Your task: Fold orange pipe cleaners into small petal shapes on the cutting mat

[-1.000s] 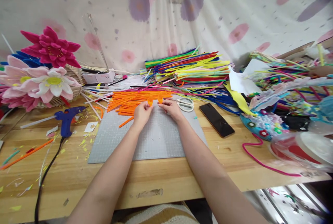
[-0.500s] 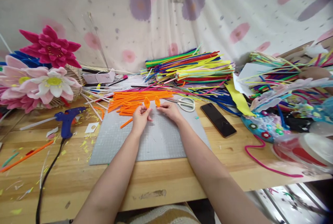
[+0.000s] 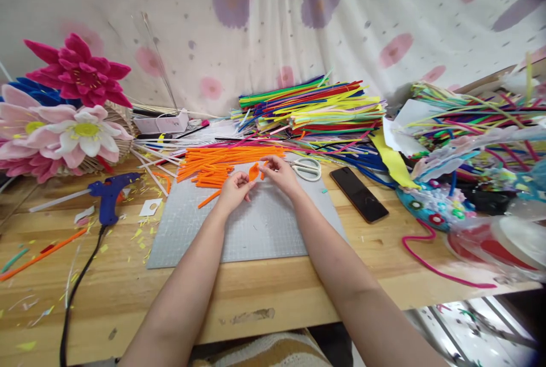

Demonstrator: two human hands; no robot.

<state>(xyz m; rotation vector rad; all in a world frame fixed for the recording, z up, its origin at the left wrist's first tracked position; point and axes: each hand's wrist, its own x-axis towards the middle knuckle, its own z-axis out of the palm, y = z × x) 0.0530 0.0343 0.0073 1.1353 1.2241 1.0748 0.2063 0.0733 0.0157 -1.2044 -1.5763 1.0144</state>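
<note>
My left hand pinches a small orange pipe-cleaner petal with a pointed tip, held upright over the grey cutting mat. Close beside it, my right hand is closed on a second orange petal, turned nearly edge-on and partly covered by the fingers. Whether the two petals touch I cannot tell. Just behind the hands lie orange pipe cleaners, some long and some cut short. Scissors with pale handles rest right of my right hand.
A blue glue gun with its cord lies at left, below fluffy flowers. A phone is right of the mat. Coloured pipe cleaners are piled at the back. A plastic-wrapped container stands near the right edge.
My hands have come closer together, bringing the two petals side by side. The right petal has turned from facing me to nearly edge-on. The view has shifted slightly.
</note>
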